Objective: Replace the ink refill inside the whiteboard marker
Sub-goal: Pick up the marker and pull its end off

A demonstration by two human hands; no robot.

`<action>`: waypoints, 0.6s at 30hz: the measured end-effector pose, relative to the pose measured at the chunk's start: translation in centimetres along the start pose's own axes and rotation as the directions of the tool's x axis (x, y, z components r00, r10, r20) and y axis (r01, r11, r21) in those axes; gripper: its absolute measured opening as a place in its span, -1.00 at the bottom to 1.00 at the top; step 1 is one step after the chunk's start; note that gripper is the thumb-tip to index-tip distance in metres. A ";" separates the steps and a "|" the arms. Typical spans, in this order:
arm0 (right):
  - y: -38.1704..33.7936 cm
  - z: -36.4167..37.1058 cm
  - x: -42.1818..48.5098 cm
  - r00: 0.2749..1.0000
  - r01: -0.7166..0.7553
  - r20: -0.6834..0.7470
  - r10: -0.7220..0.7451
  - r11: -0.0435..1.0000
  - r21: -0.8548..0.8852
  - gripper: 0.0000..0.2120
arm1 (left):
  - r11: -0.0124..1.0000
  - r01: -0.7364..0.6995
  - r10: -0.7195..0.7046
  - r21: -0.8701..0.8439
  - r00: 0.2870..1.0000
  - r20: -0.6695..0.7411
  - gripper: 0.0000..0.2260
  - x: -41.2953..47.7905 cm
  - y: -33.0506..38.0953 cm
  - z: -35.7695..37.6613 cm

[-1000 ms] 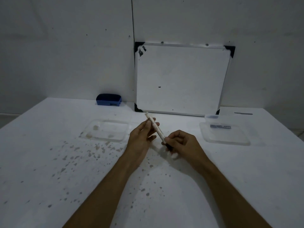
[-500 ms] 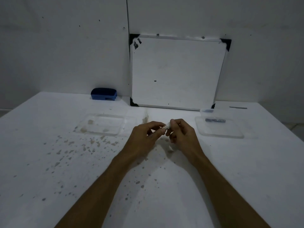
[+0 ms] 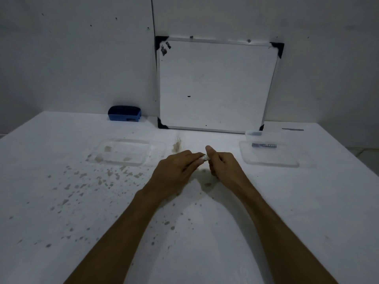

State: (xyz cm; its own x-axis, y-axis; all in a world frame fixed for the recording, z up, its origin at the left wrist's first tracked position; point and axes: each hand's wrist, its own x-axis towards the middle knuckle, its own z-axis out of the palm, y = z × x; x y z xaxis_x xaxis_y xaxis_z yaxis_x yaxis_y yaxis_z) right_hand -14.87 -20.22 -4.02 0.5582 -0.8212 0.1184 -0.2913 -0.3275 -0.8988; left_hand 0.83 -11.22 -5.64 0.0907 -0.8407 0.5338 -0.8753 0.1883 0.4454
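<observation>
My left hand (image 3: 176, 172) and my right hand (image 3: 223, 166) meet over the middle of the white table. Between them only a short white end of the whiteboard marker (image 3: 205, 157) shows. My right fist wraps the marker body with the thumb raised, and my left fingertips pinch the exposed end. The rest of the marker is hidden inside my hands. A dark refill (image 3: 264, 145) lies in the clear tray (image 3: 270, 160) to the right, beyond my right hand.
A second clear tray (image 3: 123, 153) lies left of my hands. A small whiteboard (image 3: 215, 85) leans on the back wall, with a blue eraser (image 3: 124, 113) to its left. Brown specks stain the table (image 3: 61, 201) at left and centre.
A second ago the marker stood out long and slanted between my hands. Both hands have since closed together around it, so only its tip shows, and the view has tilted up slightly.
</observation>
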 end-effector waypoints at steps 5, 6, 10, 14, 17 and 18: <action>0.0 -0.2 0.1 0.990 -0.016 0.138 0.007 0.998 0.063 -0.48 | 0.980 0.081 -0.071 -0.183 0.996 0.058 -0.57 0.3 -0.8 -0.5; 0.0 -0.2 0.1 0.990 -0.009 0.142 0.002 0.999 0.046 -0.47 | 0.977 0.084 -0.072 -0.196 0.995 0.066 -0.58 0.4 -0.7 -0.6; -0.3 -0.1 -0.3 0.990 0.043 0.139 -0.033 0.997 -0.067 -0.47 | 0.959 0.144 -0.114 -0.243 0.985 0.131 -0.59 0.5 -0.2 -1.4; -0.3 0.3 -0.9 0.991 0.029 0.130 -0.007 0.985 -0.168 -0.48 | 0.951 0.179 -0.122 -0.251 0.966 0.229 -0.81 0.4 0.0 -2.1; -0.7 0.2 -0.4 0.995 -0.025 0.091 0.036 0.992 -0.121 -0.45 | 0.960 0.162 -0.123 -0.230 0.977 0.172 -0.79 0.2 -0.1 -2.1; -0.9 0.2 -0.2 0.996 -0.046 0.066 0.054 0.992 -0.117 -0.43 | 0.974 0.115 -0.088 -0.197 0.986 0.141 -0.76 0.1 0.0 -1.9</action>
State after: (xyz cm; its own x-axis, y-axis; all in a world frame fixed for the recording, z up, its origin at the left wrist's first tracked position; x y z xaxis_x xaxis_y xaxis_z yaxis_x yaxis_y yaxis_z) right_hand -14.55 -19.72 -3.35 0.5919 -0.8050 0.0412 -0.4057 -0.3418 -0.8477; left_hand 1.70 -10.34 -4.25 0.0992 -0.9173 0.3858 -0.7481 0.1869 0.6367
